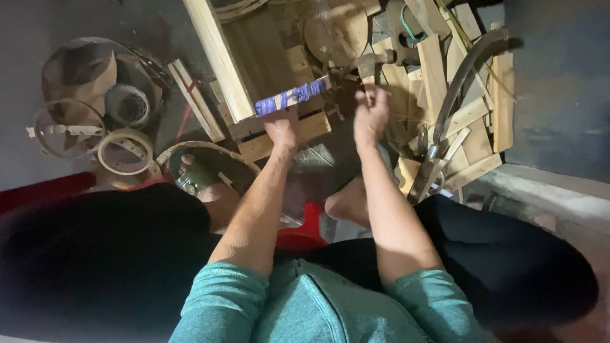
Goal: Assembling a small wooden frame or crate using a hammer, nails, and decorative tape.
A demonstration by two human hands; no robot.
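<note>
On the floor at your far left lie thin bent-wood hoops (pixel 124 151) and a roll of strip (pixel 129 105), well apart from your hands. Nearer the middle, your left hand (pixel 281 129) is clamped on a tool handle wrapped in purple tape (pixel 292 96), which lies across the front edge of a wooden frame (pixel 219 60); whatever head or blade it has is hidden in the scrap beyond. Your right hand (pixel 370 114) hovers just beside the handle's far end, fingers drawn loosely together over a dark patch; you cannot tell whether it pinches anything. To the right sits a heap of wood offcuts (pixel 467 121) with a curved dark blade (pixel 460 86) across it. You seem to be readying a piece for cutting: next, steady it with the right hand before moving the tool.
</note>
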